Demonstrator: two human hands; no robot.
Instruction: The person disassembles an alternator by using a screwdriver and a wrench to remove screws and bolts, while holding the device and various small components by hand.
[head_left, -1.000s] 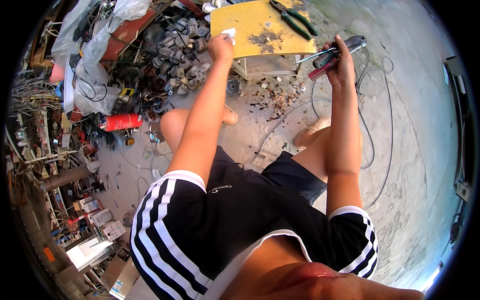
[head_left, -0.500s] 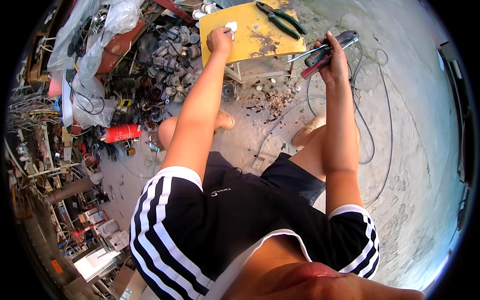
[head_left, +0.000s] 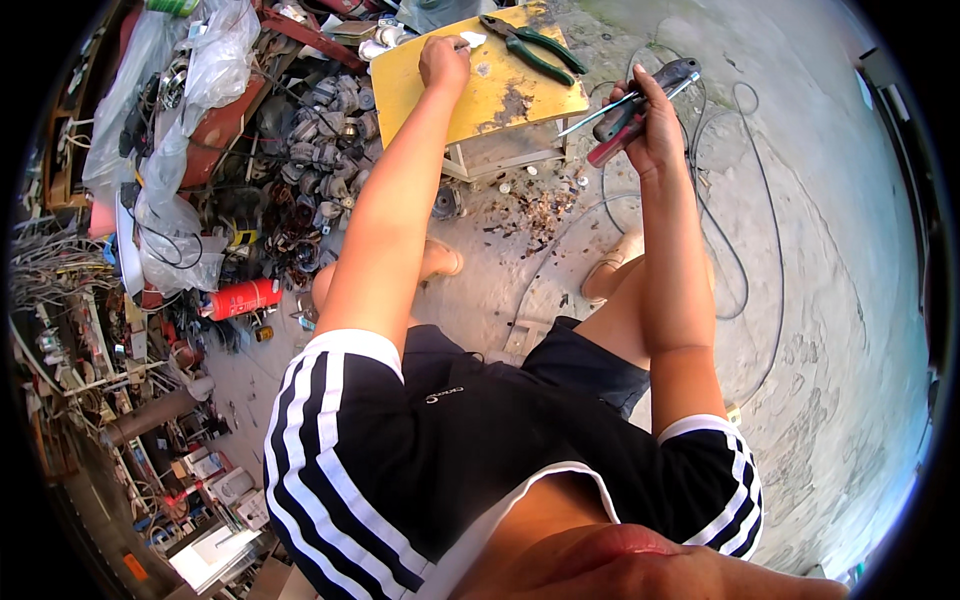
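My left hand [head_left: 445, 64] is closed over the yellow tabletop [head_left: 415, 95] of a small stand. A small white piece [head_left: 474, 39] juts out beyond its fingertips; whether it is cloth, paper or plastic I cannot tell. To its right lie pliers [head_left: 540, 52] with dark green handles, their jaws toward the far left. My right hand [head_left: 655, 130], raised right of the stand, grips a bundle of screwdrivers [head_left: 677, 72]. Their handles are dark grey and red, and a thin metal shaft points left toward the stand. My palm and fingers hide part of the bundle.
A heap of greasy metal parts [head_left: 325, 140] lies left of the stand, near clear plastic bags [head_left: 220, 60] and a red cylinder [head_left: 243, 298]. Brown debris [head_left: 545, 215] is scattered on the floor below. A dark cable [head_left: 775, 240] loops across the concrete at right.
My left hand has moved right and farther away across the yellow top, with the white piece moving along. The view has shifted slightly. My right hand keeps its hold on the screwdrivers.
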